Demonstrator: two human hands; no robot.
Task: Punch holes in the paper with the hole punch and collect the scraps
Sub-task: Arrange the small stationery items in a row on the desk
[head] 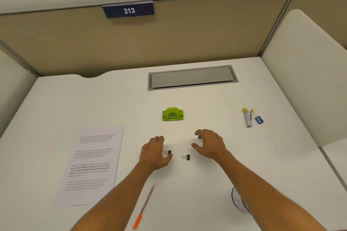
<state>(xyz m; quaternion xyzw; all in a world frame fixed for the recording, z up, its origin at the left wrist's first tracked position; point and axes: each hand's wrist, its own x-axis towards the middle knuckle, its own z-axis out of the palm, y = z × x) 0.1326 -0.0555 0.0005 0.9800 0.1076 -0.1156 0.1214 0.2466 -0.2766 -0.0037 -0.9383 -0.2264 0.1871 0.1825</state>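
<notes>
- Left hand (pixel 155 153), right hand (pixel 210 144): fingers loosely curled, holding nothing, near-centre of desk (pixel 206 103).
- Hole punch (pixel 172 114): just beyond both hands.
- Paper (pixel 92 165): flat, near left.

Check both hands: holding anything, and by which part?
Nothing is held. The left hand hovers with fingers loosely curled beside a binder clip on the desk; no grip shows. The right hand is open and empty. The hole punch sits untouched.
</notes>
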